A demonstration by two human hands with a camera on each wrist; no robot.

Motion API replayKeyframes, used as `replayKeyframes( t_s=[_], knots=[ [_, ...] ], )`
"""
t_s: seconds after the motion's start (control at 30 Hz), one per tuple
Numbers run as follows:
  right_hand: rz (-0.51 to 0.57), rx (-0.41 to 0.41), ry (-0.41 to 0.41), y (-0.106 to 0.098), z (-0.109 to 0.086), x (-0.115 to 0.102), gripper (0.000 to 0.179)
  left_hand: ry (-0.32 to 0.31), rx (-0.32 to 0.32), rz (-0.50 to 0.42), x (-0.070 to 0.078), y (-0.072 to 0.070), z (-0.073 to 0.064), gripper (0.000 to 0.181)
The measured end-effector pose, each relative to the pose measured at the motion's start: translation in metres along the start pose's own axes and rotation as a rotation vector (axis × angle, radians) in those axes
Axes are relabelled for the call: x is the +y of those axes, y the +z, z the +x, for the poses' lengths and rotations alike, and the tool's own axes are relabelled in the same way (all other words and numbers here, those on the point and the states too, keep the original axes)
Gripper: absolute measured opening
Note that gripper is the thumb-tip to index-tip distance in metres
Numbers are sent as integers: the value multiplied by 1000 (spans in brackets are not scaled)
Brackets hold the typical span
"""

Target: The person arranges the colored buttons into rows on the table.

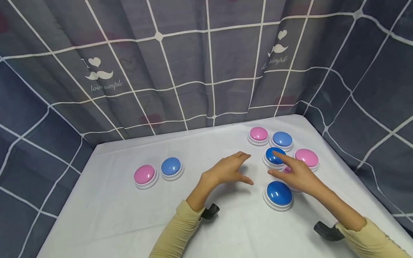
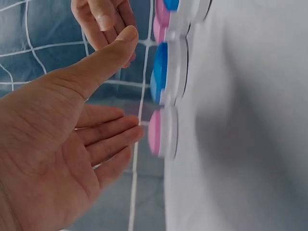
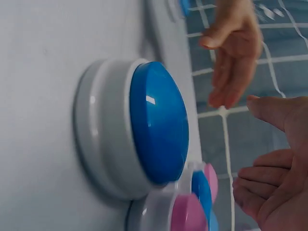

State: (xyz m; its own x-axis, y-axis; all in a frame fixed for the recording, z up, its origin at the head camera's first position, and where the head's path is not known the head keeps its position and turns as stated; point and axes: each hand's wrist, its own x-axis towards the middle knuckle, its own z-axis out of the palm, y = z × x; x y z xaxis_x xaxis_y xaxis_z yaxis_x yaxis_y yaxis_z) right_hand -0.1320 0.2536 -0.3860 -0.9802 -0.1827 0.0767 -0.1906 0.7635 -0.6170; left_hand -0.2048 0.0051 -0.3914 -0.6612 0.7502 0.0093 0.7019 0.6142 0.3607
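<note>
My left hand [image 1: 227,169] hovers over the middle of the white table, its fingers and thumb spread apart with nothing between them. Over the cluster of round push buttons on the right hangs my right hand [image 1: 299,175], thumb and fingers also apart and holding nothing. It overlaps a dark blue button [image 1: 273,157] and mostly hides a pink one beneath it. Closest to me stands another dark blue button [image 1: 279,193], large in the right wrist view. A pink button [image 1: 306,157], a light blue button [image 1: 282,139] and a second pink button [image 1: 259,134] lie farther back.
Apart from that cluster, a pink button [image 1: 144,174] and a blue button [image 1: 171,166] sit side by side on the left of the white-covered table [image 1: 106,200]. Grey checked curtains [image 1: 187,64] enclose the back and both sides.
</note>
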Motion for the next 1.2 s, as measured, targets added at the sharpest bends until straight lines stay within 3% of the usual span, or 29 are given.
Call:
replayKeyframes(
  t_s=[0.3, 0.43, 0.6, 0.93, 1.2],
  knots=[
    [62, 54, 102, -9, -44, 19, 76, 70, -76, -2, 22, 19, 15, 94],
    [94, 56, 106, -7, -51, 21, 76, 71, -103, 11, 24, 23, 16, 94],
    [130, 74, 113, -1, -56, 20, 76, 84, -92, 17, 22, 28, 15, 93],
    [115, 137, 138, 16, -79, 18, 75, 143, -116, 16, 27, 49, 20, 93],
    [86, 111, 209, 37, -94, 25, 79, 166, -151, 1, 35, 61, 22, 85]
  ],
)
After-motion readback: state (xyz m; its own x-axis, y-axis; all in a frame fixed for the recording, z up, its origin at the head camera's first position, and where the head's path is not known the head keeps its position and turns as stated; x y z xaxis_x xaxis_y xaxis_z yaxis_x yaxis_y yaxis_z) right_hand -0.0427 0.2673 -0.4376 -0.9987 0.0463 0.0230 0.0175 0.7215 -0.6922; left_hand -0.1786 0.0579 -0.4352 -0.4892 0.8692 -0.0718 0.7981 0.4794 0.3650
